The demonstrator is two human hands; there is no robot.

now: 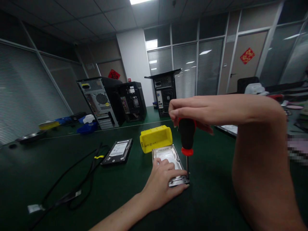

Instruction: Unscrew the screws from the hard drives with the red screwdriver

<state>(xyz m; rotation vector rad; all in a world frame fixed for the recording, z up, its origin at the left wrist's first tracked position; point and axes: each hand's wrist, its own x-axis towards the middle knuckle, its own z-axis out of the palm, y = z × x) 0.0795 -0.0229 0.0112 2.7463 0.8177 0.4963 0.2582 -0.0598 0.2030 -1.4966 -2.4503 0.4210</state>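
Note:
A silver hard drive (164, 154) lies label up on the green table. My left hand (163, 179) grips its near end, with the thumb along the near edge and the fingers across the top. Above the drive's near right corner stands a black and red screwdriver (187, 136), upright, its shaft reaching down to that corner. My right hand (192, 110) is bent over the top of the handle, palm down, holding it from above. The tip's exact contact is too small to make out. Just behind the drive, a yellow plastic bin (156, 138) rests tilted with its opening facing me.
Another hard drive (118, 151) lies left of the bin, near a black cable (91, 170). Computer cases (103, 102) stand at the back. A further drive (229, 129) is partly hidden behind my right arm. Blue bins (88, 127) sit at the far left.

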